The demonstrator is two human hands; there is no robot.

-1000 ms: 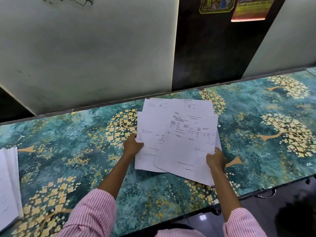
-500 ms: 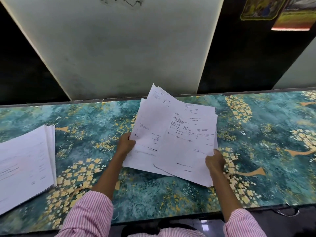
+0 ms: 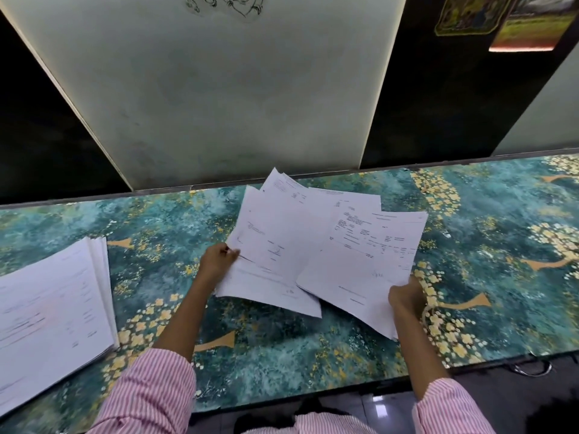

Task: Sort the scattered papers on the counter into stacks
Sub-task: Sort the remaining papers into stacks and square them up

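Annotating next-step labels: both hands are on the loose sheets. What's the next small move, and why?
Probably draw the hands together to square the loose sheets: they are fanned and skewed, the left hand gripping their left edge, the right hand their lower right corner. A neater stack lies at the left on the counter.

You faced a pale wall panel (image 3: 235,98) with a line sketch (image 3: 224,3) at its top; two colourful pictures (image 3: 470,14) hung on the dark panel (image 3: 438,104) beside it.
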